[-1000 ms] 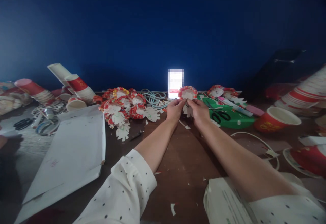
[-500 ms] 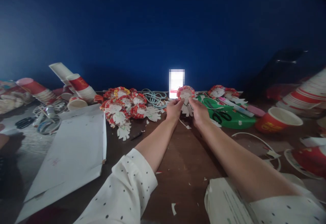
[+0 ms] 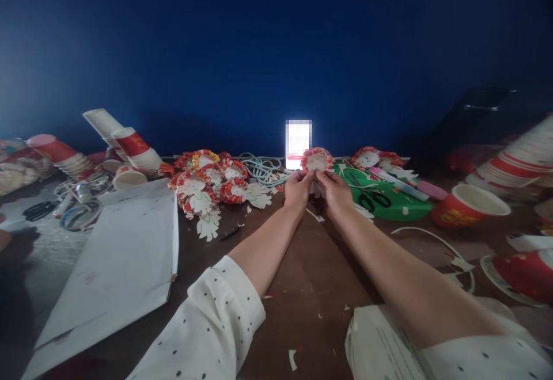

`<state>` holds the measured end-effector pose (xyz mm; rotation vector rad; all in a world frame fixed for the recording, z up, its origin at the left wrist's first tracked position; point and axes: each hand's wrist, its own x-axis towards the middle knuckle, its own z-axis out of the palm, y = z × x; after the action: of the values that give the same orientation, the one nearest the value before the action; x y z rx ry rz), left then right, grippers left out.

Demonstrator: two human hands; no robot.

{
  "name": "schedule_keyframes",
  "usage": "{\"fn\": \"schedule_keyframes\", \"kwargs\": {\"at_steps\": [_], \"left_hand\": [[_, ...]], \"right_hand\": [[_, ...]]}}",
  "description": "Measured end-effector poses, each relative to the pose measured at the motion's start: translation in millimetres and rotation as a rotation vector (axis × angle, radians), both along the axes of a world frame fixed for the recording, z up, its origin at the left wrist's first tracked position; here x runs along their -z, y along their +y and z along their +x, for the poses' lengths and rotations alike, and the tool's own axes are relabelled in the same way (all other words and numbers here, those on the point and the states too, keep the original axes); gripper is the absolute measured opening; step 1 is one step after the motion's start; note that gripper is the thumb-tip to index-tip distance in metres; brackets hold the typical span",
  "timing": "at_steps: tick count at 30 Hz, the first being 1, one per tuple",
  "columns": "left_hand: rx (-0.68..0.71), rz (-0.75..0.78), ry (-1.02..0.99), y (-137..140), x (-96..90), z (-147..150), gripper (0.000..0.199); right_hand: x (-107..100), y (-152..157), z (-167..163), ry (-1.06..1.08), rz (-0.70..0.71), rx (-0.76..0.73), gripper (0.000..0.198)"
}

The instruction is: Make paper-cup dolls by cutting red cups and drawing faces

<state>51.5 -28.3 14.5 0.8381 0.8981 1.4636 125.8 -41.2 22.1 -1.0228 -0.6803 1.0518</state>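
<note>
A paper flower (image 3: 317, 160) with a white centre and a ruffled red-and-white rim is held up between my two hands near the back of the table. My left hand (image 3: 298, 189) pinches its lower left side. From the other side, my right hand (image 3: 335, 191) grips the lower edge, with its fingertips close to the left ones. The white cut-paper part below the flower is mostly hidden behind my fingers. Several similar paper flowers (image 3: 211, 178) lie in a pile to the left, and more flowers (image 3: 367, 157) lie to the right.
A lit phone screen (image 3: 298, 141) stands at the back. Right are a green sheet (image 3: 395, 201) with black scissors, a red paper cup (image 3: 470, 206) and stacked cups (image 3: 516, 158). A white board (image 3: 125, 247) lies left, near more cups (image 3: 136, 147). Paper scraps (image 3: 292, 360) dot the brown table.
Both hands have drawn together at the flower's lower edge, with the right fingers now covering its hanging white part. The flower stays in nearly the same place.
</note>
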Motion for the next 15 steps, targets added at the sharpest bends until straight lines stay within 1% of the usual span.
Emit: {"fn": "schedule_keyframes", "kwargs": {"at_steps": [9,15], "left_hand": [[-0.019,0.040,0.055,3.1,8.5,0.8,0.028],[-0.008,0.007,0.057,5.7,8.6,-2.7,0.028]], "right_hand": [[1.7,2.5,-1.0,-0.054,-0.007,0.025,0.027],[-4.5,-3.3,-2.3,-0.032,-0.027,0.008,0.025]]}}
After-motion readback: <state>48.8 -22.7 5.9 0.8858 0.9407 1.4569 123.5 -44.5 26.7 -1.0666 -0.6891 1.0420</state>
